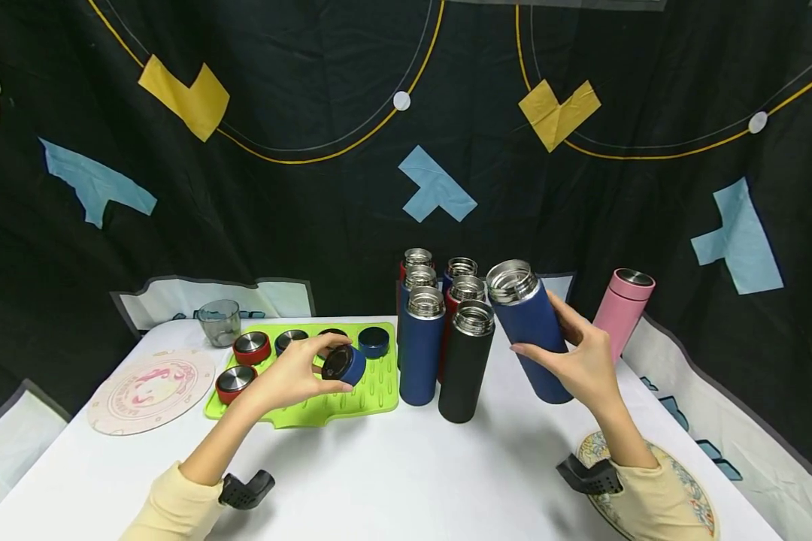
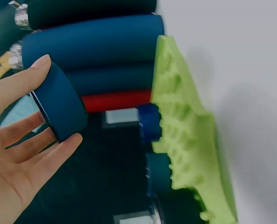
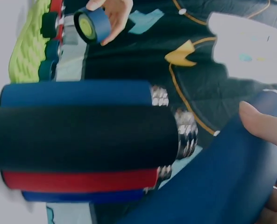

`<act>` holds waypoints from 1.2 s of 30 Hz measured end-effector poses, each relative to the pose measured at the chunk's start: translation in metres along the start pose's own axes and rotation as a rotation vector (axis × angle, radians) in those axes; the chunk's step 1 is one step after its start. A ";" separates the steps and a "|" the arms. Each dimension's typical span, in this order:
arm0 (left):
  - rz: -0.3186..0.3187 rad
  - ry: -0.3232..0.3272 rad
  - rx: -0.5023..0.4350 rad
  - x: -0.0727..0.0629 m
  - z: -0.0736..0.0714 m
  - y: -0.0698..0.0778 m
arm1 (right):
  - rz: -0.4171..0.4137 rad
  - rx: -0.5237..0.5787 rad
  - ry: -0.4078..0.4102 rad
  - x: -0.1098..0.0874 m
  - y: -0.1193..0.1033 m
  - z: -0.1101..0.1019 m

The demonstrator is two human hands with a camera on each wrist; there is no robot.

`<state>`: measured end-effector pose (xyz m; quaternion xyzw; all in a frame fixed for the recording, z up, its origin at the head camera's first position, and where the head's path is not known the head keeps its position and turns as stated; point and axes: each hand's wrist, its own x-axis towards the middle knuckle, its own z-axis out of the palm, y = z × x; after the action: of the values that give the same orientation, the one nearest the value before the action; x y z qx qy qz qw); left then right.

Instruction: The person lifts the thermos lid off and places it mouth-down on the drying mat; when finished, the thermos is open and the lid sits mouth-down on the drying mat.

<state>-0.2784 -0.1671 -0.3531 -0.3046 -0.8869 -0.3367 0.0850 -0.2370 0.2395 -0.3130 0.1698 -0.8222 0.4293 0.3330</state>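
Note:
Above the green drying mat (image 1: 341, 404), my left hand (image 1: 296, 374) pinches a blue bottle lid (image 1: 353, 367) between thumb and fingers. In the right wrist view the lid's (image 3: 101, 24) open underside shows a pale green inside. My right hand (image 1: 582, 362) grips an uncapped blue thermos bottle (image 1: 533, 330), raised off the table and tilted, its steel mouth facing up and left. Between the hands stand several uncapped bottles, among them a black bottle (image 1: 468, 368) and a blue bottle (image 1: 422, 353) in front. The mat carries several lids, including a red lid (image 1: 233, 382) and a dark blue lid (image 1: 374, 344).
A capped pink bottle (image 1: 622, 312) stands at the right, behind my right hand. A patterned plate (image 1: 693, 500) lies partly under the right forearm. At the left are a round pink-printed mat (image 1: 150, 392) and a clear glass cup (image 1: 219, 323). Black cloth (image 1: 311, 225) hangs behind.

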 end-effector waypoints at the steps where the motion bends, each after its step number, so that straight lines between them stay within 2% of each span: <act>1: 0.004 -0.003 0.016 0.001 0.001 -0.003 | 0.022 0.004 0.013 0.002 0.003 0.000; 7: 0.020 -0.030 0.122 0.007 0.007 -0.024 | 0.133 0.007 0.066 0.014 0.028 0.006; 13: 0.000 -0.088 0.203 0.014 0.012 -0.044 | 0.211 0.092 0.097 0.025 0.057 0.021; 18: -0.032 -0.161 0.207 0.017 0.014 -0.053 | 0.314 0.165 0.096 0.032 0.075 0.034; 22: -0.032 -0.198 0.210 0.021 0.015 -0.058 | 0.366 0.199 0.111 0.039 0.084 0.045; 29: -0.008 -0.238 0.222 0.025 0.016 -0.066 | 0.430 0.273 0.130 0.053 0.100 0.064; 36: -0.044 -0.261 0.206 0.028 0.018 -0.069 | 0.516 0.366 0.099 0.059 0.123 0.083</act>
<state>-0.3414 -0.1827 -0.3948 -0.3160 -0.9267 -0.2033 -0.0077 -0.3823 0.2423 -0.3787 -0.0083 -0.7300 0.6480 0.2169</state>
